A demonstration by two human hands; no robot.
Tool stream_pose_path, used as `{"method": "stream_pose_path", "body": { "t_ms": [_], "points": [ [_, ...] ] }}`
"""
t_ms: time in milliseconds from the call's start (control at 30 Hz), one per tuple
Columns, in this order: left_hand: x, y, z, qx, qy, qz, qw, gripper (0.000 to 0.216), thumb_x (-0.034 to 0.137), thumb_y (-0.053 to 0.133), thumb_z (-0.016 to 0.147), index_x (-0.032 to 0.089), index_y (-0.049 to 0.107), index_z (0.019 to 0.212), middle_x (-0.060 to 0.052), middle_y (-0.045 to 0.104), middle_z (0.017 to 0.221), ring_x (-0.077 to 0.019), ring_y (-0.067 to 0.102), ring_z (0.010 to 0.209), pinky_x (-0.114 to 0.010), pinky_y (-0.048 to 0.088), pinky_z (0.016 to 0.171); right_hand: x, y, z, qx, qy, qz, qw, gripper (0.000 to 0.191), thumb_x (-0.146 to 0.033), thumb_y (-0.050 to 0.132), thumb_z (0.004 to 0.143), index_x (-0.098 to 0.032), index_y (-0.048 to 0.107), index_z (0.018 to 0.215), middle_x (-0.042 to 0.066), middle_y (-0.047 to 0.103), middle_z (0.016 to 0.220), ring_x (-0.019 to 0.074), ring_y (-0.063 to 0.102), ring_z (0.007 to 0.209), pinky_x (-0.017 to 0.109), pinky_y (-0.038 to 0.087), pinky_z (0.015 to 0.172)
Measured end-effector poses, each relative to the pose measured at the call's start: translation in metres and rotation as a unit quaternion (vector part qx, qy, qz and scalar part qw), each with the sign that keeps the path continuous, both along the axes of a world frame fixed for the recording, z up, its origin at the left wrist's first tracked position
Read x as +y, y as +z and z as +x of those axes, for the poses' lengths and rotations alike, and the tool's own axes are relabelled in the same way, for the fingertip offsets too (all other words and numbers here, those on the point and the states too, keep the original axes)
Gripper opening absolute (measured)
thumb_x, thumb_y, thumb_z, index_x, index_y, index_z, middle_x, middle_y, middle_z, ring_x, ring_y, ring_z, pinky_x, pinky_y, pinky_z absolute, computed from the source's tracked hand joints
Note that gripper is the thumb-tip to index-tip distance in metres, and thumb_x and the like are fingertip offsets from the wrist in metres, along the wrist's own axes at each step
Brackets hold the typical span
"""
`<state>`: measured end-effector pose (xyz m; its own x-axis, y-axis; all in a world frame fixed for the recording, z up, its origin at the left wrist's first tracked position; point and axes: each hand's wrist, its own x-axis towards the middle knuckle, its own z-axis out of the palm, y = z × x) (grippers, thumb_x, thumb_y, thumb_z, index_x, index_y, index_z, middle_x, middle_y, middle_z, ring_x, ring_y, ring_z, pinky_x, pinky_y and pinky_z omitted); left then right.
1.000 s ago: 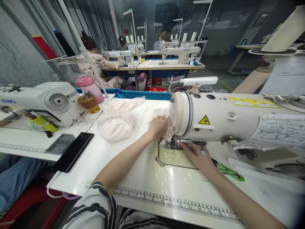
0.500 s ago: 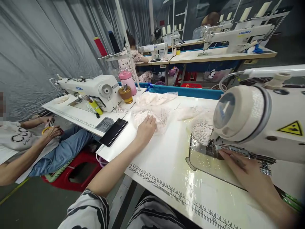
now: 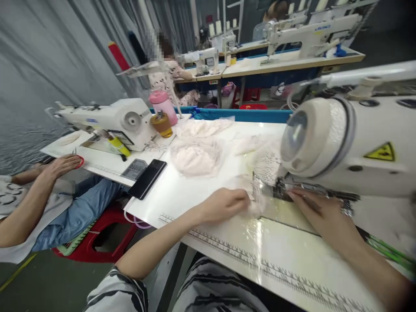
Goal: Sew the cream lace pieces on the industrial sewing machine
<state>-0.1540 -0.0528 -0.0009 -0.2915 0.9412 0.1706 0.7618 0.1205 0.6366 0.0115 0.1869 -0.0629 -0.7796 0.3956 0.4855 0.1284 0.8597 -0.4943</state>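
Left hand (image 3: pixel 224 204): fingers closed narrow on the lace piece (image 3: pixel 257 203), which lies on the worktop (image 3: pixel 195 195) at the left edge of the needle plate (image 3: pixel 282 213). Right hand (image 3: pixel 320 214): fingers extended flat beneath the sewing machine (image 3: pixel 325 138) head, gripping nothing. The machine bears a yellow warning triangle (image 3: pixel 383 151). The digits of the printed ruler scale (image 3: pixel 227 249) are blurred.

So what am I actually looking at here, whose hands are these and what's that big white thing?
One camera sits on a worker's head, looking down at their own bare hands. The big white thing is a sewing machine on a white table. The left hand pinches a pale lace piece beside the needle area; the right hand lies with fingers stretched toward it. Further back lie a lace pile, a black phone, a pink bottle and an amber bottle. Far left is a co-worker's arm.
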Motion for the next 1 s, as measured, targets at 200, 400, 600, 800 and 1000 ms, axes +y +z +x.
{"method": "stream_pose_path", "body": {
  "t_ms": [200,400,600,800,1000],
  "points": [
    [0.017,-0.010,0.051,0.158,-0.074,0.040,0.984,0.024,0.032,0.051,0.095,0.016,0.059,0.112,-0.009,0.063,0.125,-0.0232,0.056,0.119,-0.041,0.047,0.103,-0.012,0.012,0.006,-0.040,0.019,0.061,0.997,0.027,-0.026,0.046,0.095,-0.023,0.065,0.113,0.004,0.073,0.103,0.0199,0.070,0.084,0.037,0.054,0.079],
    [0.024,-0.008,0.048,0.224,-0.095,-0.011,0.970,0.015,0.025,0.049,0.095,0.016,0.061,0.094,-0.007,0.068,0.109,-0.0209,0.065,0.099,-0.039,0.055,0.092,-0.016,0.022,0.010,-0.024,0.188,0.178,0.966,0.043,-0.001,0.042,0.087,-0.023,0.064,0.116,-0.001,0.068,0.120,0.0168,0.059,0.115,0.031,0.050,0.081],
    [0.046,-0.017,0.040,0.311,-0.083,0.026,0.946,0.034,0.023,0.046,0.096,0.013,0.053,0.127,-0.011,0.062,0.128,-0.0236,0.057,0.120,-0.040,0.054,0.096,-0.015,0.015,0.009,-0.025,0.168,0.210,0.963,0.035,0.003,0.050,0.081,-0.020,0.068,0.101,-0.001,0.072,0.106,0.0159,0.060,0.106,0.029,0.045,0.077],
    [0.062,-0.031,0.028,0.336,-0.096,0.023,0.937,0.038,0.027,0.042,0.099,0.010,0.054,0.131,-0.010,0.058,0.134,-0.0254,0.055,0.124,-0.043,0.051,0.101,-0.019,0.019,0.013,-0.029,0.091,0.245,0.965,0.036,0.002,0.045,0.083,-0.023,0.069,0.096,-0.002,0.073,0.102,0.0170,0.064,0.097,0.033,0.043,0.078],
    [0.070,-0.034,0.022,0.326,-0.080,0.015,0.942,0.038,0.026,0.043,0.099,0.015,0.053,0.134,-0.009,0.059,0.133,-0.0265,0.054,0.125,-0.046,0.048,0.103,-0.022,0.022,0.015,-0.062,0.037,0.276,0.958,0.037,-0.003,0.043,0.086,-0.024,0.069,0.101,-0.004,0.072,0.110,0.0166,0.065,0.080,0.037,0.046,0.081]
  ]
}}
